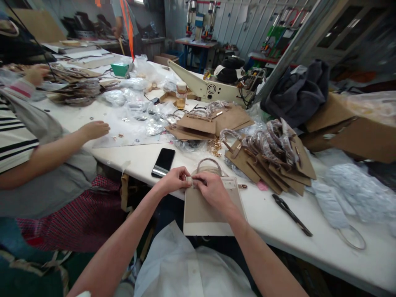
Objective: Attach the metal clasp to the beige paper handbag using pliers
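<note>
A flat beige handbag panel [213, 212] with a pale strip along its bottom lies at the table's front edge, overhanging it. A curved brown handle [209, 161] rises behind its top edge, and a small strap tab with metal [243, 186] sticks out on the right. My left hand [175, 180] is closed, thumb and finger pinching at the panel's upper left corner. My right hand [213, 190] rests over the upper part of the panel, its fingers pinched together close to the left fingertips. Whatever small piece lies between the right fingers is hidden.
A phone [163, 162] lies at left; a dark cutter-like tool [292, 215] at right. Stacked brown bag pieces [269, 161] with wrapped handles, gold hardware [214, 147] and a glue jar [181, 95] stand behind. A co-worker's arm [62, 146] reaches in from the left.
</note>
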A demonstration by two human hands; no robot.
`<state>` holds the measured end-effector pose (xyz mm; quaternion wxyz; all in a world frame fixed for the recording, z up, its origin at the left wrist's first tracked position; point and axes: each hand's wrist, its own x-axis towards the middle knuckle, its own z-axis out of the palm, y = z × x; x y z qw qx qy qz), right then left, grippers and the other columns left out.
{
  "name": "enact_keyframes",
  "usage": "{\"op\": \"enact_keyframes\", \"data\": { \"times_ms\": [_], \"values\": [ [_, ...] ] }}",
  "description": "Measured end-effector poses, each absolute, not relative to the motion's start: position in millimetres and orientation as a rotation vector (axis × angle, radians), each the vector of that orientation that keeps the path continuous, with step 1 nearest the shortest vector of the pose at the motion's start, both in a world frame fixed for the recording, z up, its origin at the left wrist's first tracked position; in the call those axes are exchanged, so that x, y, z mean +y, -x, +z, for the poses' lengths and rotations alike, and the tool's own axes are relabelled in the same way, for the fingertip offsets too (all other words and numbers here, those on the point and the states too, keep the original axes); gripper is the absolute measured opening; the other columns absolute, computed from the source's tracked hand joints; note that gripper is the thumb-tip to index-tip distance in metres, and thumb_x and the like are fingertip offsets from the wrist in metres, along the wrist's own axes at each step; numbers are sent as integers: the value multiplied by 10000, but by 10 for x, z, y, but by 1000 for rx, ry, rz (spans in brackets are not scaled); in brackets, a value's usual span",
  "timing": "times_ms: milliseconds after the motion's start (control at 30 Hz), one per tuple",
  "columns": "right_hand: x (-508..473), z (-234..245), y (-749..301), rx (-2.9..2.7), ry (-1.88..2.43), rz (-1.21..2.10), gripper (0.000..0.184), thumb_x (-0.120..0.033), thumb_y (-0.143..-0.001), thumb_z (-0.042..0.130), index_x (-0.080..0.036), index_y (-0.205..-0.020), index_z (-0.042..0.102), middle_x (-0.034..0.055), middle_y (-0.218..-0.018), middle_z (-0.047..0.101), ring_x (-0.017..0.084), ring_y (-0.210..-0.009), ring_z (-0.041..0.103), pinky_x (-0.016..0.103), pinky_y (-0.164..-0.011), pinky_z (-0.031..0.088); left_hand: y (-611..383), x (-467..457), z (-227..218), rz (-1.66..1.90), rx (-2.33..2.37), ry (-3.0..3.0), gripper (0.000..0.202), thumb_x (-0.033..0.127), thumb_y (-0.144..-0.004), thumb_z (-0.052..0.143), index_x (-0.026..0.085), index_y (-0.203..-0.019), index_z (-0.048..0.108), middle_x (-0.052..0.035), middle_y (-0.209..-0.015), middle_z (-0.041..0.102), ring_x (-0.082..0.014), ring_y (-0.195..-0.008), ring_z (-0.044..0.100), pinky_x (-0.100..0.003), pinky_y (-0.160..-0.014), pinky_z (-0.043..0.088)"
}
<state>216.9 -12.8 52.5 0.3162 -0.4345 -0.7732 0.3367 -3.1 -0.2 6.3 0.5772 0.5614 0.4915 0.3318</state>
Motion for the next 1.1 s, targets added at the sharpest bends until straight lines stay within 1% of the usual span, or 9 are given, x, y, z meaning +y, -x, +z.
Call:
{"op": "enact_keyframes", "data": {
  "times_ms": [200, 333, 400, 500, 567, 667, 867, 1000, 1100],
  "values": [
    [-182, 534, -2159, -2068, 1150, 878, 210, -55, -1004, 708, -212, -1035, 843, 63, -997, 788, 241, -919, 711, 373, -864, 517, 31, -2, 51, 776, 1145, -1305, 397, 364, -692, 871, 167, -955, 648, 55, -689, 593, -113, -629, 505, -234, -585, 356],
    [-216, 472, -2139, -2040, 1172, 824, 226, -74, -997, 687, -222, -1113, 813, 77, -1065, 771, 255, -966, 699, 382, -886, 522, 26, -5, 37, 791, 1141, -1308, 413, 386, -708, 875, 165, -976, 651, 55, -693, 594, -117, -635, 510, -233, -588, 368],
    [-243, 445, -2135, -2030, 1171, 788, 208, -87, -1000, 675, -216, -1101, 803, 80, -1053, 751, 256, -960, 687, 382, -865, 518, 19, -7, 39, 792, 1147, -1312, 419, 394, -708, 872, 165, -981, 651, 57, -693, 590, -118, -635, 515, -235, -587, 371],
    [-296, 449, -2154, -2053, 1153, 770, 185, -124, -1047, 639, -207, -1074, 802, 82, -1018, 715, 254, -953, 673, 384, -854, 510, 8, -13, 57, 792, 1163, -1312, 422, 384, -697, 865, 163, -989, 655, 53, -707, 597, -121, -643, 525, -236, -590, 384],
    [-332, 471, -2179, -2076, 1146, 794, 193, -129, -1044, 666, -216, -1161, 792, 83, -1075, 703, 257, -1003, 664, 387, -896, 513, 4, -17, 69, 795, 1166, -1309, 415, 375, -698, 860, 162, -991, 658, 49, -710, 599, -122, -646, 524, -234, -591, 386],
    [-358, 476, -2212, -2093, 1134, 836, 321, -66, -974, 739, -230, -1249, 758, 77, -1163, 682, 262, -1084, 643, 388, -955, 513, 7, -16, 69, 792, 1164, -1302, 407, 373, -698, 860, 165, -982, 657, 50, -701, 596, -120, -637, 515, -229, -585, 376],
    [-325, 334, -2211, -2030, 1056, 830, 315, -35, -963, 714, -234, -1207, 726, 71, -1221, 676, 256, -1118, 645, 380, -960, 523, 19, 0, -3, 780, 1156, -1307, 407, 394, -705, 878, 172, -968, 660, 64, -687, 577, -112, -603, 494, -232, -557, 344],
    [-333, 280, -2198, -2005, 1056, 840, 269, -51, -966, 696, -239, -1159, 707, 51, -1163, 711, 250, -1073, 669, 370, -921, 516, 18, 7, -30, 787, 1155, -1296, 405, 368, -701, 885, 176, -975, 657, 63, -690, 590, -113, -602, 503, -229, -557, 352],
    [-347, 263, -2190, -1981, 1105, 847, 245, -79, -972, 696, -246, -1151, 705, 35, -1103, 733, 240, -983, 679, 362, -874, 508, 19, 8, -31, 781, 1144, -1300, 390, 365, -715, 888, 178, -969, 657, 64, -685, 588, -113, -598, 507, -228, -551, 350]
  ]
}}
